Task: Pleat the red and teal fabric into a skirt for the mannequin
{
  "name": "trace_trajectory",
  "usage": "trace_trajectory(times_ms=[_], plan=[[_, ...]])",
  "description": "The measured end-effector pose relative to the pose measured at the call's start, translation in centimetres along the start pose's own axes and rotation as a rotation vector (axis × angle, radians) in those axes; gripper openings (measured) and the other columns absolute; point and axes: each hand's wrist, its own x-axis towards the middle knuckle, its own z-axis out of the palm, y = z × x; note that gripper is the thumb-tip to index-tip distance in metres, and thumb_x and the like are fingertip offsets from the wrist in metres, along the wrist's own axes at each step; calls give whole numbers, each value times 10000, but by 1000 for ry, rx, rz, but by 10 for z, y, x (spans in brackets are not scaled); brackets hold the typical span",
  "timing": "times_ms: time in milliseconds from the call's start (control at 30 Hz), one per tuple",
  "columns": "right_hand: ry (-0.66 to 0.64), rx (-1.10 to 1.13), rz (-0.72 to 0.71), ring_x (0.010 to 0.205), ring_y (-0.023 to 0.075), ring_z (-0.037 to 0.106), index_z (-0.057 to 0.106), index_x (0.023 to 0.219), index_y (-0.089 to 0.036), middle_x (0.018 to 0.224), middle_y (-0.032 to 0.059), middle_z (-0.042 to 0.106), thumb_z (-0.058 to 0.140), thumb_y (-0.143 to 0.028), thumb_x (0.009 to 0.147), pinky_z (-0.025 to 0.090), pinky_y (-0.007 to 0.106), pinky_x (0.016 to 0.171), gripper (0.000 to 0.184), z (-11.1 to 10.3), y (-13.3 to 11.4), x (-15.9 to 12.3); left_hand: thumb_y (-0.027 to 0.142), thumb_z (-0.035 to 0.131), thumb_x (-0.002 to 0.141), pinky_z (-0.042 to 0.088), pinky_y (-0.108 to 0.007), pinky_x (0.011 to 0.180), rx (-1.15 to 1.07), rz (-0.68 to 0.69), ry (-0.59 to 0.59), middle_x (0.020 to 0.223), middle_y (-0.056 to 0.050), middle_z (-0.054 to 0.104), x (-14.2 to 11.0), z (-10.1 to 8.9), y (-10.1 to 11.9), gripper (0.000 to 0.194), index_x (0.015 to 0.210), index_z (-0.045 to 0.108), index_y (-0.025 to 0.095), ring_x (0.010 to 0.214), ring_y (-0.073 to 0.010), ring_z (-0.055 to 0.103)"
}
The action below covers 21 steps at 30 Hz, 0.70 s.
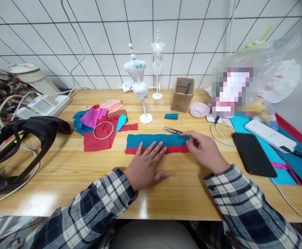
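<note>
Head view: left hand (pixel 147 166) flat, fingers spread, fingertips pressing the red strip (pixel 175 149) and the teal strip (pixel 153 140) onto the worktop (pixel 187 193). Right hand (pixel 205 150) has curled fingers at the strips' right end, index extended on teal; pinch cannot be confirmed. Thread snips (pixel 172 130) lie just beyond the teal strip, near the right index fingertip.

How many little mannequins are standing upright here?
2. The front mannequin stands just beyond the blue-and-red cloth; the rear mannequin stands behind it, slightly right. No other upright one shows.
</note>
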Motion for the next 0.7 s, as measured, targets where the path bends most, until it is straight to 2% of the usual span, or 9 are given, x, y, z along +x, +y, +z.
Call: trace_trajectory(times_ms=[33,100,167,267,400,533,600,700], plan=[[-20,-65,-39,773,175,635,610,1218,-254,911,29,707,442,-218,877,429,274,667,382,0,-5,-4,723,306,882,47,-606,1171,1,-6,-9,1610,-93,195,0,0,0,828,1537,209,226,1470,-322,201],[-157,-236,-120,885,214,661,527,1363,-300,1069,48,716,440,-199,872,444,298,705,508,4,-18,-11,718,304,885,71,-616,1164,-1,-14,-25,1612,-96,191,1,-1,0,821,1538,203,230,1471,-326,199],[-290,-393,-146,849,239,679,421,1455,-292,1062,77,726,446,-210,871,448,310,668,589,10,-31,-17,712,291,892,84,-620,1160,-9,-12,-37,1614,-89,183,2,-2,-1,809,1539,190,238,1473,-321,193],[-386,-529,-125,765,240,690,342,1501,-247,979,109,741,431,-207,882,444,304,623,627,15,-42,-20,712,298,890,95,-599,1168,-4,-7,-10,1615,-89,184,1,-4,-2,819,1543,171,236,1479,-311,180],[-426,-526,-145,821,241,697,290,1521,-208,1050,135,729,411,-207,896,460,308,647,637,14,-42,-18,704,337,884,91,-589,1177,67,-58,54,1607,-120,200,-8,-4,-5,843,1538,209,188,1484,-325,153],[-401,-496,-162,810,243,697,277,1526,-217,1042,121,731,418,-221,886,447,299,617,655,13,-40,-15,679,338,900,125,-661,1140,96,-132,5,1595,-125,230,-15,-2,-6,797,1527,249,196,1455,-349,238],[-359,-486,-175,780,235,695,272,1526,-249,1018,102,735,424,-232,882,432,291,598,661,15,-40,-15,711,354,874,160,-683,1118,95,-139,5,1601,-131,205,-15,-4,-6,843,1531,233,197,1452,-367,236],[-346,-458,-206,774,234,694,292,1515,-277,1013,85,737,444,-254,877,425,290,595,657,19,-41,-15,691,381,876,157,-683,1122,129,-140,68,1613,-132,149,-13,-11,-6,866,1543,176,179,1470,-363,183]])
